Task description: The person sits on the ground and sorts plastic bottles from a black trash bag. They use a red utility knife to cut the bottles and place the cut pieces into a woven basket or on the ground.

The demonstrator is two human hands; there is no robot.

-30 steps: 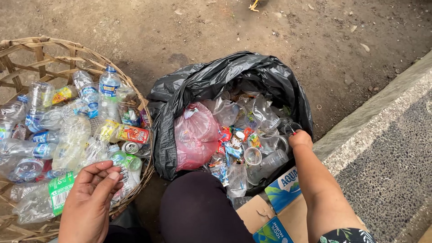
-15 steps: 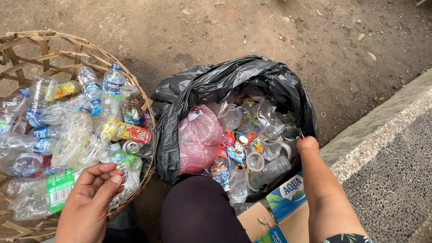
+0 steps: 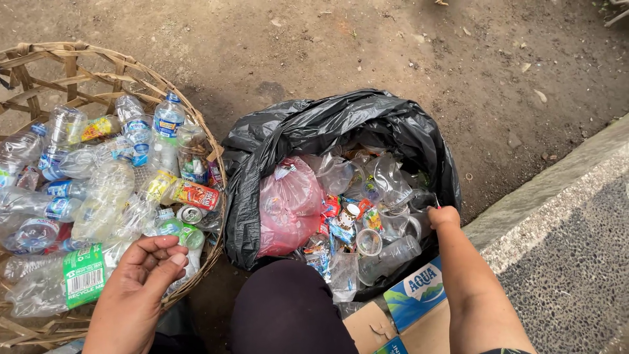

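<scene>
My left hand (image 3: 141, 285) hovers palm-up, fingers loosely curled, over the near rim of a woven bamboo basket (image 3: 78, 62) filled with several crushed clear plastic bottles (image 3: 105, 190); it holds nothing. My right hand (image 3: 443, 216) reaches into an open black rubbish bag (image 3: 314, 124) at its right edge, fingers closed among clear plastic cups (image 3: 393, 249). What it grips is hidden by the hand. A pink plastic bag (image 3: 288, 206) lies in the left part of the black bag, beside coloured wrappers (image 3: 337, 219).
Bare dirt ground surrounds the basket and bag. A concrete kerb (image 3: 544, 190) and rough paving (image 3: 576, 275) run along the right. A cardboard box (image 3: 406, 308) with blue print lies by my right forearm. My dark-clothed knee (image 3: 288, 308) is between the two containers.
My right hand has pushed a little deeper into the right side of the black bag. My left hand stays over the basket rim, nearly still. The view shifted slightly.
</scene>
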